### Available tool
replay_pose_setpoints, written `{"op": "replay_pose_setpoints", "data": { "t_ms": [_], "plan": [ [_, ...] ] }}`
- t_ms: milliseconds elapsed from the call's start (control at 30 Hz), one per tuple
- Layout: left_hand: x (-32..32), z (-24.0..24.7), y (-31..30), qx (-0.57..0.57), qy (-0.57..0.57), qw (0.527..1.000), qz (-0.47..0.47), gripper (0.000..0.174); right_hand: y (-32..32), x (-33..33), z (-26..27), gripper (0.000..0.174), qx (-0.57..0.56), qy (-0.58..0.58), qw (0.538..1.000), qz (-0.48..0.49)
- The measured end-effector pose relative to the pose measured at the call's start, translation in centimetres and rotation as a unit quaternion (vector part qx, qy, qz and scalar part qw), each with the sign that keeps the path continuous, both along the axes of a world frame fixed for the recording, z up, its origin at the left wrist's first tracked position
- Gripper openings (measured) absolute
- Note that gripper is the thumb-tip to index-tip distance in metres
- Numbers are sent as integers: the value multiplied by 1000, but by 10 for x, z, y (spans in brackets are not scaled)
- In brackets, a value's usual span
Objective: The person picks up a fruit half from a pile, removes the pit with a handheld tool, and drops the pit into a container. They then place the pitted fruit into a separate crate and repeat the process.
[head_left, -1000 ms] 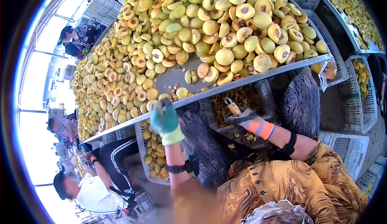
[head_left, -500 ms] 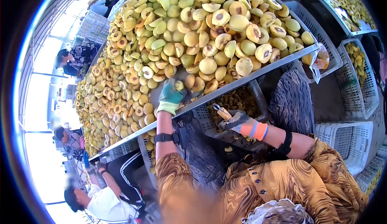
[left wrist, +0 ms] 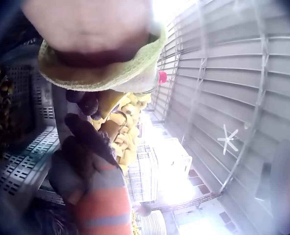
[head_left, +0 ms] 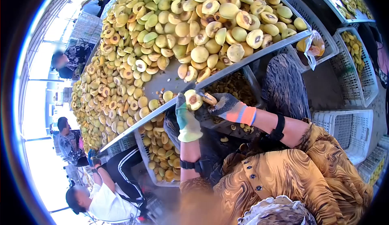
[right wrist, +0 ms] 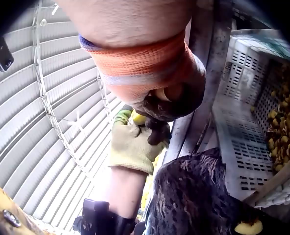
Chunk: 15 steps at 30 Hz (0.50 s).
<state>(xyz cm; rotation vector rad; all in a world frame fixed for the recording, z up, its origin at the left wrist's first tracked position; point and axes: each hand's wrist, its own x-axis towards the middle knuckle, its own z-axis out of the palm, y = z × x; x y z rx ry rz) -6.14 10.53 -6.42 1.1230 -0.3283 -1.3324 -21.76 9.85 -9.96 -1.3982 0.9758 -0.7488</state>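
My left hand (head_left: 187,121), in a green and pale yellow glove, holds a yellow peach half (head_left: 193,99) with its cut face and brown middle showing. My right hand (head_left: 227,105), in a dark glove with an orange and grey cuff, grips the wooden handle of a pitting tool (head_left: 209,99). The tool's end meets the fruit's right side in the head view. Its brown handle (left wrist: 110,128) and thin metal loop show beside the fruit in the left wrist view. Both hands are together at the near edge of the metal table (head_left: 168,79).
A large heap of peach halves (head_left: 174,30) covers much of the table. Crates of fruit (head_left: 162,156) and scraps (head_left: 233,83) stand below its edge. An openwork crate (head_left: 344,132) lies at right. A plastic bag (head_left: 312,49) hangs at the corner; another worker (head_left: 109,200) sits at left.
My left hand reached over the table to the fruit, then came back to the edge with a peach half. The right hand's tool has come to meet it. The head view has shifted.
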Motion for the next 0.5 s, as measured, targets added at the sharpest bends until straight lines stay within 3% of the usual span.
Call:
{"op": "replay_pose_setpoints", "data": {
  "t_ms": [33, 67, 167, 267, 333, 433, 500],
  "plan": [
    [3, -10, 1, -32, 7, 998, -56, 32, -1, 0, 1, 40, -20, 8, 1000, -7],
    [3, -22, 0, -58, -63, 995, -56, 32, -1, -3, 1, 40, 2, 63, 998, -4],
    [-14, -33, -6, -108, -148, 983, -17, 34, -3, -3, -15, 39, 15, 38, 999, 10],
    [-25, -31, -3, -95, -225, 969, 21, 32, 3, -12, 6, 36, -52, 116, 990, 58],
    [-41, -6, 1, -110, -284, 952, 31, 27, 0, -12, -4, 36, -57, 62, 993, 88],
    [-43, -17, 4, -200, -435, 875, 71, 29, 3, -18, 4, 35, -110, 51, 983, 136],
    [-42, -14, 6, -186, -401, 895, 60, 32, -1, -12, -11, 33, -131, 52, 978, 157]
  ]
}}
